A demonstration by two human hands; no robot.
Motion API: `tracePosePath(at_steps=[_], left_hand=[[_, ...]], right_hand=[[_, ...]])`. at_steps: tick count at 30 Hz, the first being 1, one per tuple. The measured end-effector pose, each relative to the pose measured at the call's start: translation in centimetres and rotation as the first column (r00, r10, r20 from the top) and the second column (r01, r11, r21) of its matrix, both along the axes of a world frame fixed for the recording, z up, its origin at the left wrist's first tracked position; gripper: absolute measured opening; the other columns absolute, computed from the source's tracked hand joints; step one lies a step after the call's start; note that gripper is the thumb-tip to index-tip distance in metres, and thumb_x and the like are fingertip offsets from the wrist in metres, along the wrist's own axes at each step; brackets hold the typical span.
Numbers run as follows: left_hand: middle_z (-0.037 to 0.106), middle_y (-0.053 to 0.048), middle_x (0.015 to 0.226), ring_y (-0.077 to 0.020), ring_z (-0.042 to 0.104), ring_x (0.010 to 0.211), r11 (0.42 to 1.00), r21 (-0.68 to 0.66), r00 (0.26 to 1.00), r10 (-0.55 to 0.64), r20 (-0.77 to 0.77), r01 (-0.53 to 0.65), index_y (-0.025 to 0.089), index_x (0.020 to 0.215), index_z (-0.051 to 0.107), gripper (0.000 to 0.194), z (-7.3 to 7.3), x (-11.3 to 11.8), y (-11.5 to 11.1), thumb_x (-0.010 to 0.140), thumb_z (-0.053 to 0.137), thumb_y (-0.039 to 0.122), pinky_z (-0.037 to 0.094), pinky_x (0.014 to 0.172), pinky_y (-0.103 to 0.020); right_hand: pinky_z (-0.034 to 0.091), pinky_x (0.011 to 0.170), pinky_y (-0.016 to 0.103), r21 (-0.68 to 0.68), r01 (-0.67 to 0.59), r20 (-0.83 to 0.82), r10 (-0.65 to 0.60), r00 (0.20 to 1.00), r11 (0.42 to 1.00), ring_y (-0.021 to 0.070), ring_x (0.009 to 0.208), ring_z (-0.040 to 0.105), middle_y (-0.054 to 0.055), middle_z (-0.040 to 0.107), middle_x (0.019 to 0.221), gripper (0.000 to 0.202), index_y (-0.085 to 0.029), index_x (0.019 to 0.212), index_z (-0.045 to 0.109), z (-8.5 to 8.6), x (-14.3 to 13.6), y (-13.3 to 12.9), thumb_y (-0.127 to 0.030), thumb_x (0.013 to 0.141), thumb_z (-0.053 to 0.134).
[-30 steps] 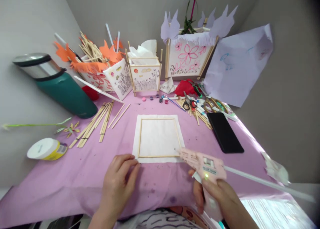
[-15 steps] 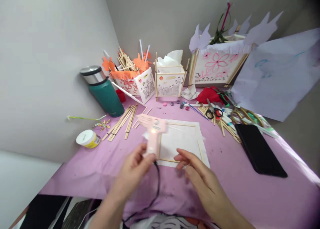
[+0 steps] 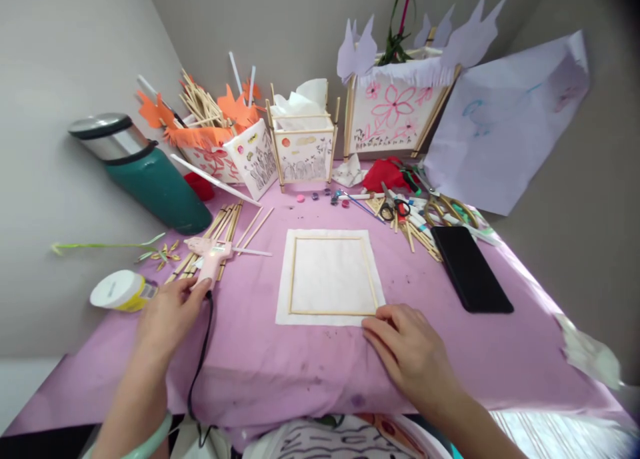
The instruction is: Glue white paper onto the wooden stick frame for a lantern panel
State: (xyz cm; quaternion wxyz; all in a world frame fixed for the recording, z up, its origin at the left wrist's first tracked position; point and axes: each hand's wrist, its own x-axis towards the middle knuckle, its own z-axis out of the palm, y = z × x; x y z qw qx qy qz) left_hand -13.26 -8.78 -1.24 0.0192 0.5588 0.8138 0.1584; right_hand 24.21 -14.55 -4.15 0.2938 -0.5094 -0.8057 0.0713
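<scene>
A pink glue gun point(image 3: 213, 255) with a clear glue stick and a black cord is at the left, beside the bundled wooden sticks. My left hand point(image 3: 175, 305) is closed around its handle. In front of me lies a white sheet point(image 3: 330, 275), flat on the cloth, with a square frame of thin wooden sticks point(image 3: 330, 313) on it. My right hand point(image 3: 407, 342) is at the sheet's near right corner, thumb and fingers closed on the corner of sheet and frame.
To the left stand a teal bottle point(image 3: 160, 189) and a white-and-yellow jar point(image 3: 123, 291). Paper-sided stick boxes point(image 3: 305, 155) line the back. Scissors point(image 3: 393, 209), loose sticks and a black phone point(image 3: 470, 269) lie at the right on the purple cloth point(image 3: 295, 365).
My left hand has carried the glue gun left, from over the sheet to beside the bundled sticks. My right hand has come down onto the sheet's corner. The view has shifted.
</scene>
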Motion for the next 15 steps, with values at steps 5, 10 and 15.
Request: tracePosePath(at_steps=[5,10,15], left_hand=[[0.061,-0.009,0.096,-0.024,0.058,0.088,0.9,0.343,0.96,-0.224,-0.165,0.269,0.018,0.096,0.065,0.025,0.7,5.9,-2.0,0.088,0.052,0.038,0.045,0.079,-0.037],[0.061,-0.007,0.095,-0.022,0.051,0.092,0.651,0.235,0.662,-0.748,0.04,0.722,0.02,0.097,0.064,0.013,0.3,12.6,-3.5,0.085,0.059,0.021,0.044,0.081,-0.038],[0.06,-0.007,0.1,-0.0242,0.047,0.094,0.645,0.151,0.634,-0.764,0.121,0.749,0.019,0.094,0.064,0.013,-0.2,15.0,-3.3,0.082,0.064,0.021,0.042,0.082,-0.043]], right_hand=[[0.03,0.068,0.034,0.037,-0.076,0.109,0.071,0.991,0.996,0.0186,0.074,0.044,0.006,0.056,0.08,0.024,-0.017,0.082,0.065,-0.2,-0.7,0.8,-0.012,0.091,0.044],[0.028,0.068,0.035,0.088,-0.13,0.181,0.113,0.977,0.988,0.0194,0.073,0.044,0.007,0.056,0.078,0.022,-0.016,0.078,0.063,-0.7,-0.7,1.3,-0.01,0.09,0.045],[0.03,0.068,0.034,0.119,-0.083,0.116,0.069,0.991,0.989,0.0198,0.075,0.045,0.007,0.055,0.077,0.018,-0.014,0.077,0.061,-0.4,-1.1,1.9,-0.014,0.09,0.049]])
